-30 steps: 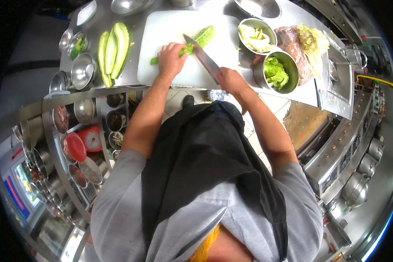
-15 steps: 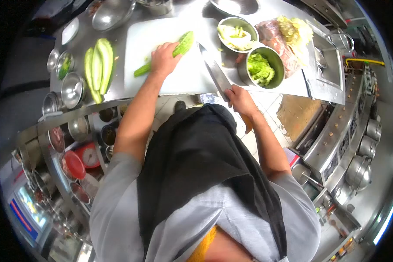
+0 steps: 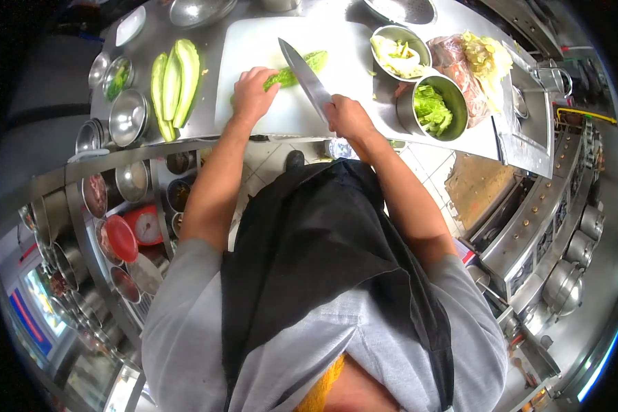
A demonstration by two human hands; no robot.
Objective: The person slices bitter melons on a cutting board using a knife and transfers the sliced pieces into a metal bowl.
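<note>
Here, your knife crosses a bumpy green vegetable on the white board

You stand before a broad, shiny steel desk (image 3: 210, 49). Right in front of you on it lies a large, rectangular white cutting board (image 3: 350, 48). Off to your right sits a clear plastic bag with pinkish contents (image 3: 453, 65), a heap of crinkled yellow-green leaves (image 3: 486, 53) up against it. Left of the board, on bare metal, long, smooth, pale-green vegetable pieces (image 3: 185, 82) lie side by side. Between board and bag stand two deep, round steel containers: the nearer container (image 3: 406, 113) holds bright leafy greens, the farther container (image 3: 412, 36) pale slices. A shiny, round steel bowl (image 3: 128, 118) sits at your far left.

Your long, silver-bladed knife (image 3: 303, 75) slants over the board, tip pointing away from you and leftward. Its blade crosses the bumpy, bright-green vegetable (image 3: 316, 60), which lies aslant on the board; I cannot tell whether the edge has cut in. Your right hand (image 3: 350, 117) is wrapped around the knife's handle, hiding it. Your left hand (image 3: 254, 95) grips the vegetable's left part, fingers bent over it.
</note>
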